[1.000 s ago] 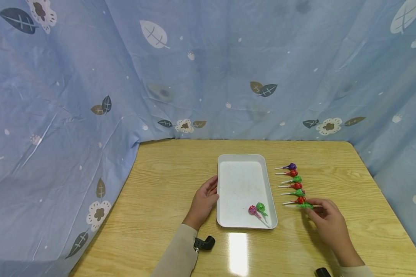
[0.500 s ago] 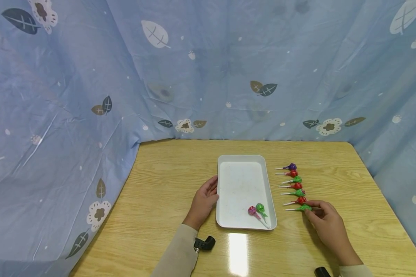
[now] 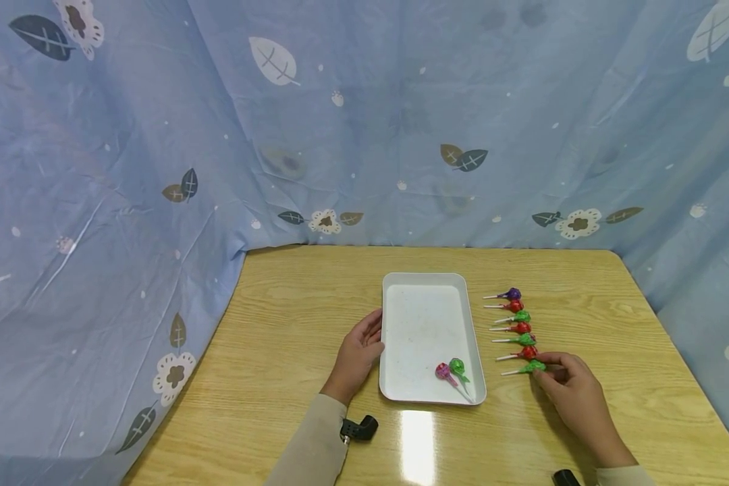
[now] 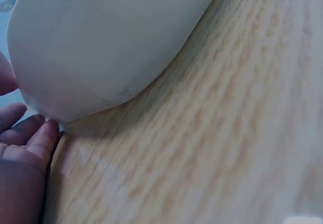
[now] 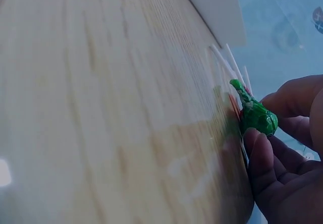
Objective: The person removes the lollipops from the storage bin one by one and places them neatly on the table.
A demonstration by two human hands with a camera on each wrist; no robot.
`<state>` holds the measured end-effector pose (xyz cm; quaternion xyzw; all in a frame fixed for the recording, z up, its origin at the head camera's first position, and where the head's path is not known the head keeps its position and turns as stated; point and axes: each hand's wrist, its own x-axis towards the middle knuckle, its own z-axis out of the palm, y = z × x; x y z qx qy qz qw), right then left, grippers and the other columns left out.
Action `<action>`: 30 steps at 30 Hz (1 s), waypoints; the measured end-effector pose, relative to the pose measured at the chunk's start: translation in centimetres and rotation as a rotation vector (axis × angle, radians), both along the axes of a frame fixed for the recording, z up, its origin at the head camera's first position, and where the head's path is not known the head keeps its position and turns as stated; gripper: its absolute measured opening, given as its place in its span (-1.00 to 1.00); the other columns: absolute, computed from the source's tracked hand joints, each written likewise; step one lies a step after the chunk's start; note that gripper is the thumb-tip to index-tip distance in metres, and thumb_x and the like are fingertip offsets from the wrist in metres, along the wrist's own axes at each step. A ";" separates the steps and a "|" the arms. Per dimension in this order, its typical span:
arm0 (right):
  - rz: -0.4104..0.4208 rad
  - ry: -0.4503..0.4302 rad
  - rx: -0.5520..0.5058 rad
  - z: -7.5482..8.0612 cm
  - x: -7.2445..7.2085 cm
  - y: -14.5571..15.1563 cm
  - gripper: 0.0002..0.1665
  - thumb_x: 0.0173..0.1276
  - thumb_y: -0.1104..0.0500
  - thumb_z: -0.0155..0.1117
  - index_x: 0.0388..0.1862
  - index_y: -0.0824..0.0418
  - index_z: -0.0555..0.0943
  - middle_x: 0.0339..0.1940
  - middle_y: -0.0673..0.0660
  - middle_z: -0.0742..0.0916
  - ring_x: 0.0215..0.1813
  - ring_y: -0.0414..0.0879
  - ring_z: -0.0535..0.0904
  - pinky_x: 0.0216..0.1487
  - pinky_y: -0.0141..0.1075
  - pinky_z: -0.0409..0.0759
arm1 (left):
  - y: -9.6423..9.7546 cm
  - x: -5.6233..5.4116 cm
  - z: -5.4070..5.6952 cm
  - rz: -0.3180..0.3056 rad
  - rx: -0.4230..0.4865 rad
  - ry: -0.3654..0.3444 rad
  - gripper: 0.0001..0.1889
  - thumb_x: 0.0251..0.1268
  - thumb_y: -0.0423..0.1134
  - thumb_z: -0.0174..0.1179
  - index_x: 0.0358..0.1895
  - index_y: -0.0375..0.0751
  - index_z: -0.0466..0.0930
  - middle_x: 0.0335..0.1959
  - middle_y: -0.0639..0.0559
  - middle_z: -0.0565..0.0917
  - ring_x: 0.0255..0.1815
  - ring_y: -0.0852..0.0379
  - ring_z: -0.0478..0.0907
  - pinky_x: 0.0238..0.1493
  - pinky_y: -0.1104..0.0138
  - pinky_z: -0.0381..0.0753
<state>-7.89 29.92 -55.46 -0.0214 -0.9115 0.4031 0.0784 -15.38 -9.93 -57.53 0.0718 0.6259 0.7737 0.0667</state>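
Note:
On the wooden table lies a shallow white tray (image 3: 422,317). A pink lollipop (image 3: 443,370) and a green lollipop (image 3: 457,366) are inside its near right corner. My left hand (image 3: 356,352) touches the outside of the tray's left wall, thumb and fingers relaxed. Right of the tray, my right hand (image 3: 576,391) pinches the wrapped head of the nearest green lollipop (image 5: 260,119) between thumb and fingers. Its white stick points toward the tray. Just beyond it lies a red lollipop (image 3: 527,353), close to my fingertips.
Several more lollipops lie in a column beyond the right hand, sticks toward the tray, with a purple lollipop (image 3: 513,294) farthest. A blue patterned curtain (image 3: 364,135) hangs behind and beside the table (image 3: 298,297). Light glares on the table before the tray.
The green lollipop at my right hand has shifted slightly nearer to me and tilted, widening its gap from the red one. My left hand stays against the tray.

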 end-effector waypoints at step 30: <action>0.053 0.148 -0.115 4.3 -0.6 -2.3 -0.66 0.56 0.34 0.41 0.25 0.37 0.67 0.15 0.24 0.62 -0.14 -0.37 0.60 -0.25 -0.55 0.60 | 0.0 0.1 0.2 -0.007 -0.007 0.002 -0.24 0.38 -0.66 0.01 0.68 -0.42 0.22 0.61 -0.29 0.37 0.60 -0.14 0.36 0.49 0.24 0.46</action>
